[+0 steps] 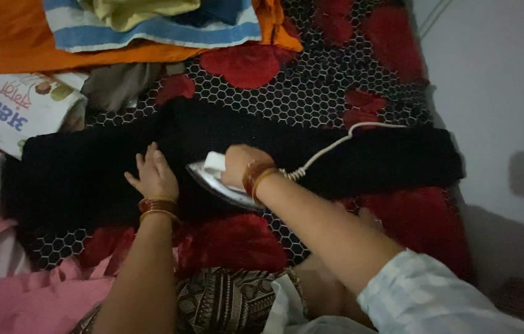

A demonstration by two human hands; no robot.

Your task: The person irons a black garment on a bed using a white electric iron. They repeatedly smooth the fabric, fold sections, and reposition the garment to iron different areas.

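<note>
A long black garment [348,158] lies spread across a bed cover with red flowers and a black honeycomb pattern [311,86]. My right hand [240,164] grips the handle of a white electric iron [215,176] that rests on the black garment near its middle. A pale coiled cord [330,148] runs from the iron to the right across the cloth. My left hand [153,176] lies flat on the garment just left of the iron, fingers spread. Both wrists wear orange and gold bangles.
A pile of orange, blue-striped and yellow clothes [138,28] lies at the back left. A white printed bag [17,108] sits at the left. Pink cloth [21,297] is at the near left. A grey wall [497,93] bounds the right side.
</note>
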